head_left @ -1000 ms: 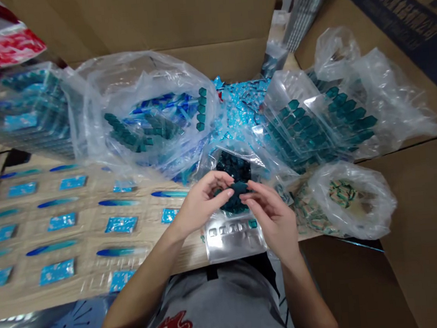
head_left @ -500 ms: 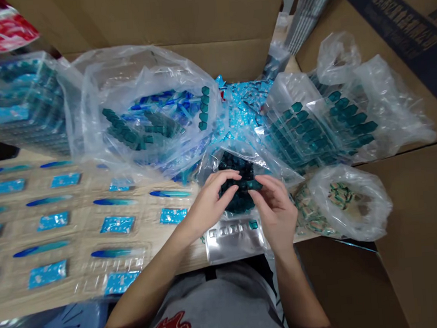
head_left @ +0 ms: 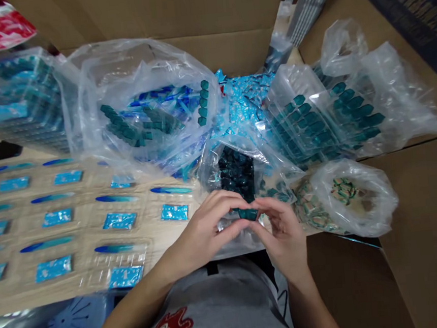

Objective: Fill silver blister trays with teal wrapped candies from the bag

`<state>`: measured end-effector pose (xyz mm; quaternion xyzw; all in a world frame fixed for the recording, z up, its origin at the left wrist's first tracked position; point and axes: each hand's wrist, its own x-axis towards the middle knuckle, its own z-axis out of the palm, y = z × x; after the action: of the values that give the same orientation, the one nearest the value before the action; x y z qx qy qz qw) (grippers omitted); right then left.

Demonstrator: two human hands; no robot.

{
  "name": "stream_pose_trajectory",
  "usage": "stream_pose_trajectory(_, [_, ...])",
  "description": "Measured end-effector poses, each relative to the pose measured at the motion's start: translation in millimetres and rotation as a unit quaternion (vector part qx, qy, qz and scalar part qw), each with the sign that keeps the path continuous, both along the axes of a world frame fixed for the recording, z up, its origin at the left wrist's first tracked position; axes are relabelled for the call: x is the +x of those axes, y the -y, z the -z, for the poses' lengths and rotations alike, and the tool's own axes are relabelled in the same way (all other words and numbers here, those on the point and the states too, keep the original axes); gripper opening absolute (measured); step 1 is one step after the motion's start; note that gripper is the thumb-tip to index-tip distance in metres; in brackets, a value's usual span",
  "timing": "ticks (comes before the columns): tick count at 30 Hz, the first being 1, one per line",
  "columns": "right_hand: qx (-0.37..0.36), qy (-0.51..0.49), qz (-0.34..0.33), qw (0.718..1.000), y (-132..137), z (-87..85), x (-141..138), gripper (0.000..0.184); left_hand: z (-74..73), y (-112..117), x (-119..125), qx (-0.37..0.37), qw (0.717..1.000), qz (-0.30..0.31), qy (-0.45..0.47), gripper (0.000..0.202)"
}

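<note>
In front of my body, my left hand (head_left: 205,231) and my right hand (head_left: 285,234) meet fingertip to fingertip. Pinched between them is a small dark teal faceted piece (head_left: 248,214), mostly covered by the fingers. Just beyond the fingers, an open clear plastic bag (head_left: 208,166) holds many dark teal pieces (head_left: 236,170). Beneath my hands a clear plastic tray (head_left: 231,248) lies at the table edge, largely hidden by them.
Left on the wooden table (head_left: 169,239), clear trays hold blue slivers (head_left: 113,249) and blue packets (head_left: 126,277). Behind stand a large clear bag (head_left: 95,67), loose blue packets (head_left: 241,95) and stacked trays (head_left: 303,126). A smaller bag (head_left: 385,205) and cardboard boxes (head_left: 421,202) are right.
Both hands have drawn back toward my body and closer together, now over the clear tray. The teal piece has come with them, and the bag of teal pieces is more exposed.
</note>
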<state>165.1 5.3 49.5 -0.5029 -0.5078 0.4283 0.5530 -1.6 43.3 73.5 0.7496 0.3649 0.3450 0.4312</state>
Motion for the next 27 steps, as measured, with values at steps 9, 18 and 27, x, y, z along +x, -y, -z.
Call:
stream_pose_trajectory(9, [-0.146, -0.198, -0.068, 0.967, 20, 11.5, -18, 0.016, 16.2, 33, -2, -0.113, 0.981, -0.078, 0.135, 0.022])
stream_pose_trajectory(18, [-0.057, -0.080, 0.018, 0.995, 19, -4.5, -17, 0.015, 4.1, 29, 1, -0.091, 0.983, -0.120, 0.102, 0.009])
stream_pose_trajectory(27, [-0.134, -0.156, 0.189, 0.960, 58, 47.8, 62, 0.017, 62.6, 14, 77, 0.062, 0.995, 0.070, -0.024, 0.026])
